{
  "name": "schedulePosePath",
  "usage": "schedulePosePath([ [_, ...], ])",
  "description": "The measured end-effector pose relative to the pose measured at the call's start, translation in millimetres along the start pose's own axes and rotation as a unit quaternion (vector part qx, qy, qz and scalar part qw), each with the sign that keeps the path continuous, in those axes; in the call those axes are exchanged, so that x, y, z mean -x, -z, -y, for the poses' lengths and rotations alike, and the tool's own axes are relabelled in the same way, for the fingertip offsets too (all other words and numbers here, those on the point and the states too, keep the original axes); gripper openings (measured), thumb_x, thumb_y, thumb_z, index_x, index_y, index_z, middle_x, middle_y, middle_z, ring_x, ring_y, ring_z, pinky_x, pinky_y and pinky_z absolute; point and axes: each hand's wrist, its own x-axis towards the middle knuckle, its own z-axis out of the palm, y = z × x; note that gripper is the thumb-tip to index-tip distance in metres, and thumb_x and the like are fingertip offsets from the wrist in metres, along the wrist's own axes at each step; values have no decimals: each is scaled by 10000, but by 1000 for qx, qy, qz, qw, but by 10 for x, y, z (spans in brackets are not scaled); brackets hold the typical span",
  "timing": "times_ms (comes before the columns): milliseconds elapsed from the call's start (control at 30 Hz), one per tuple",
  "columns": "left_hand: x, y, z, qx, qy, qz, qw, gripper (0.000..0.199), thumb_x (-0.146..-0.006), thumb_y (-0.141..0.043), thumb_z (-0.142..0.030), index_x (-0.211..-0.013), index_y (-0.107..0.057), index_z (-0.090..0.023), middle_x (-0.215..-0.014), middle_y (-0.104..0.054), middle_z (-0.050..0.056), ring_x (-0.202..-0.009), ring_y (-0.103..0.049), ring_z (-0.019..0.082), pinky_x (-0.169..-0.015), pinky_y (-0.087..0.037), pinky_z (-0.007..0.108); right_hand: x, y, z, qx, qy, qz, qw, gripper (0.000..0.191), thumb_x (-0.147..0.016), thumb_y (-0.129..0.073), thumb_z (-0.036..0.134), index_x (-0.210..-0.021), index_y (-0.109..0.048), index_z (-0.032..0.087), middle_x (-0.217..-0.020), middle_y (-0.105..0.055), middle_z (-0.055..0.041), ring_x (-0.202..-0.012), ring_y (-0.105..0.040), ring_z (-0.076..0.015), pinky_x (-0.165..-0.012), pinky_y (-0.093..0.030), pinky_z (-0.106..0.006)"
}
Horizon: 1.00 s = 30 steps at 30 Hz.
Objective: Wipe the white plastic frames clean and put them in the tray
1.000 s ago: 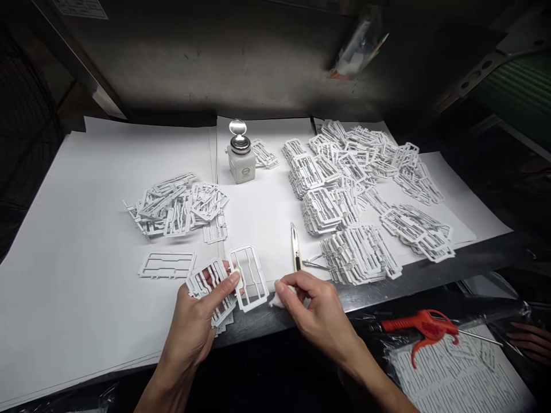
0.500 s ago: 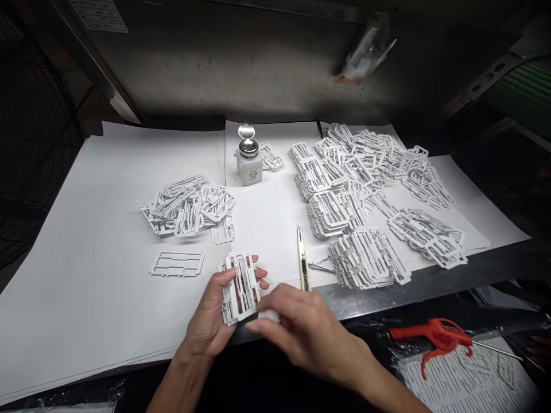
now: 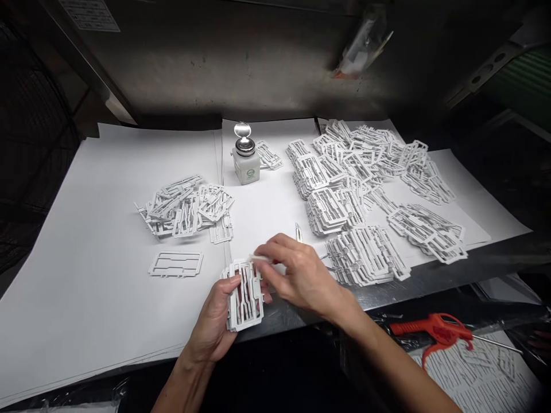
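Note:
My left hand grips a small stack of white plastic frames, with the thumb on the top frame and fingertips showing behind its right side. Pinched between the thumb and fingers of my right hand is a small white piece, perhaps a folded wipe. It is at the upper right corner of the held stack; whether it touches is unclear. A single white frame lies flat to the left. Behind my right hand, only the front end of a utility knife shows.
A loose heap of frames lies left, beside a pump bottle with its lid up. Neat stacks and jumbled frames fill the right side. A red air blow gun rests lower right, below the metal table edge.
My right hand has moved up with the white piece, from the lower right corner of the held stack to its upper right corner, and now covers most of the knife.

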Motion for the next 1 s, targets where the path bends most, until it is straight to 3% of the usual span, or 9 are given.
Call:
schedulePosePath([
  [133, -2, 3, -78, -7, 20, 13, 1000, 365, -833, -472, -353, -1052, -653, -125, -886, -678, 86, -752, -635, 199, -682, -506, 284, 154, 138, -113, 5, -54, -46, 997, 86, -868, -576, 145, -930, -634, 157, -832, -570, -23, -682, -534, -134, -631, -412, -242],
  [300, -45, 9, -110, 11, 26, -2, 1000, 364, -830, -473, -339, -1055, -651, -115, -902, -679, 97, -783, -629, 188, -739, -504, 289, 306, 179, -33, -58, -69, -89, 992, 98, -848, -600, 131, -941, -617, 156, -792, -563, 3, -654, -508, -111, -643, -400, -226],
  [700, -63, -49, -109, 33, 0, -62, 998, 359, -789, -525, -334, -1037, -651, -109, -882, -664, 89, -785, -597, 165, -731, -502, 274, 558, -178, 194, -138, -72, 25, 987, 117, -877, -503, 140, -907, -614, 159, -799, -561, -33, -702, -525, -150, -670, -412, -264],
  [900, -50, -100, -67, 44, -16, -57, 997, 343, -780, -539, -332, -1020, -647, -112, -841, -661, 82, -778, -603, 162, -756, -497, 268, 456, -254, 324, -137, -21, 19, 990, 147, -882, -477, 155, -915, -621, 142, -834, -564, -63, -761, -536, -177, -708, -422, -276],
  [1000, -54, -112, -73, 54, -34, -74, 995, 322, -780, -549, -314, -1016, -642, -116, -846, -654, 74, -794, -599, 157, -771, -492, 265, 448, -275, 298, -110, -28, 37, 993, 134, -871, -480, 143, -888, -613, 146, -817, -552, -55, -730, -531, -170, -675, -415, -267],
])
